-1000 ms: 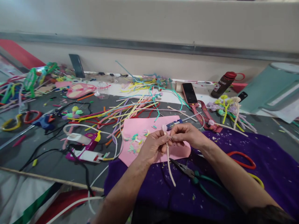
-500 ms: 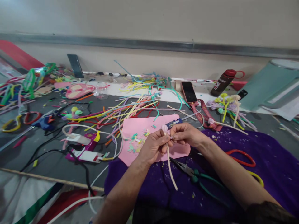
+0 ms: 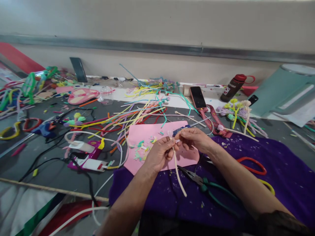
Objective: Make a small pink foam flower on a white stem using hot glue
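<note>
My left hand (image 3: 161, 152) pinches a cream stem (image 3: 179, 177) topped by a small pale lilac flower (image 3: 169, 133); the stem's lower end hangs over the purple cloth. Close beside it, my right hand (image 3: 193, 137) has its thumb and forefinger together near the flower's base; whatever is between those fingertips is too small to make out. Both hands are above a pink sheet (image 3: 140, 131) scattered with green and yellow snippets. A dark blue tool (image 3: 180, 129) lies partly behind my right hand. Pliers with green handles (image 3: 204, 184) rest below the hands.
Coloured pipe cleaners (image 3: 137, 114) lie behind the sheet. A magenta power strip (image 3: 86, 159) with cables sits left. Red-handled scissors (image 3: 256, 160) are partly under my right forearm. At the back are a phone (image 3: 197, 97), a dark bottle (image 3: 232, 88) and a teal container (image 3: 273, 91).
My right hand's fingers have shifted slightly and spread a little from my left fingertips. The view has moved slightly; the stem remains in my left hand.
</note>
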